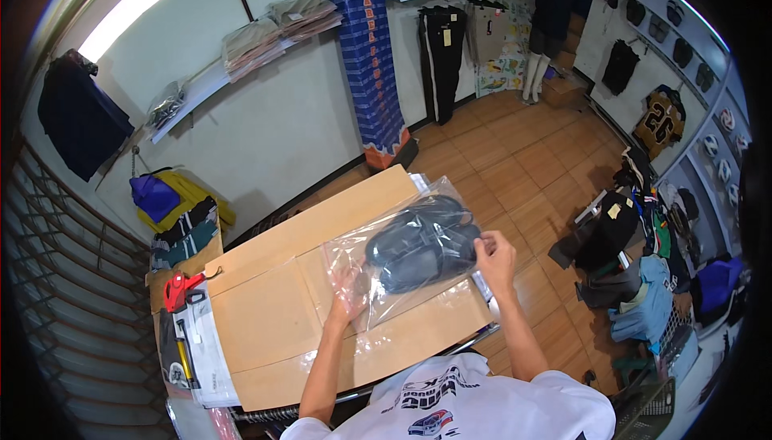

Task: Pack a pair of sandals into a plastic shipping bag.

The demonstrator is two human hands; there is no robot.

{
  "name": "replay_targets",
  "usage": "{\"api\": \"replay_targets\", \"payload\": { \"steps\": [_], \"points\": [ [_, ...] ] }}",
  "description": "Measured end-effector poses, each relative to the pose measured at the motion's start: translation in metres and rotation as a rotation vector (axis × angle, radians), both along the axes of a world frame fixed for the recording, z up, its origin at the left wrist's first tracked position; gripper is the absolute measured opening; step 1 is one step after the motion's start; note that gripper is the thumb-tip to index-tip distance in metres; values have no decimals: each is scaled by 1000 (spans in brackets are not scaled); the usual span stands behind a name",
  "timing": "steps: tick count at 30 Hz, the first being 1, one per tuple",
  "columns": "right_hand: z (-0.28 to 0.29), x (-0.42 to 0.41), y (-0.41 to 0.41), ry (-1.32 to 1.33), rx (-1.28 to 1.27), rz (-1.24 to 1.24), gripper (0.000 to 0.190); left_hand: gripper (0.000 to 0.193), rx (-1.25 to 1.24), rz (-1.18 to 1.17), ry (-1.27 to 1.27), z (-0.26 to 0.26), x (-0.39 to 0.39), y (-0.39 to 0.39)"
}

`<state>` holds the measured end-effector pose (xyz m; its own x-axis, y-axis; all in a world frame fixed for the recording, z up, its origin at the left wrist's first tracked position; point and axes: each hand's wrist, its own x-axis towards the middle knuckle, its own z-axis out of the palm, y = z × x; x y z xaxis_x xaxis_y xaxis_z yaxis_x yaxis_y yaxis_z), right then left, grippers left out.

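Observation:
A clear plastic bag lies on a flattened brown cardboard sheet before me. Inside it is a pair of black slide sandals, laid together. My right hand pinches the bag's right end, by the end of the sandals. At the bag's left end is my left hand, partly seen through the shiny film. Glare hides whether its fingers grip the film, and whether it is inside or under the bag.
A red tool with a handle and a yellow-and-black tool lie at the table's left end. A metal folding gate stands left. Clothes are heaped at right. A blue pillar rises beyond the table.

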<state>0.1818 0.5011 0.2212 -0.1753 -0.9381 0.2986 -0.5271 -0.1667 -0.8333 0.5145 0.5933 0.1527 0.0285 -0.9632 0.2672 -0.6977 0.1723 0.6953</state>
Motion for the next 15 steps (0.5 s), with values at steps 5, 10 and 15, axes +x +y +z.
{"api": "replay_targets", "payload": {
  "steps": [5, 10, 15],
  "points": [
    [-44, -42, -57, -101, 52, -45, 25, 79, 5, 28, -65, 14, -7, -1],
    [-44, -30, -101, -416, 613, 275, 24, 56, 41, 250, 120, 18, -7, 14],
    [-50, -16, -112, -425, 608, 400, 18, 44, -38, 371, 239, 19, -14, 29]
  ]
}}
